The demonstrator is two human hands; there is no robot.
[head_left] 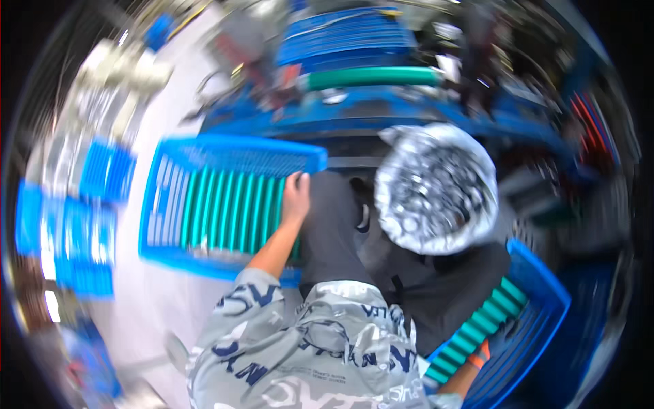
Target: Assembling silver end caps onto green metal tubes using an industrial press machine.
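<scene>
My left hand [296,199] lies at the right end of a row of green tubes [231,208] in a blue plastic crate [235,144], close to my left leg. Its fingers are blurred, and their grip does not show. My right hand [479,354], with something orange around the fingers, is beside a row of green tubes [477,330] at the lower right. Those tubes lie along the inner side of a second blue crate [545,293]. The right fingers are mostly hidden, so their hold cannot be made out.
A bin lined with a clear bag [395,228], full of shiny small pieces, stands between my knees and a blue workbench [266,123]. A longer green tube [371,77] lies across a machine there. Blue crates [85,232] are stacked at the left.
</scene>
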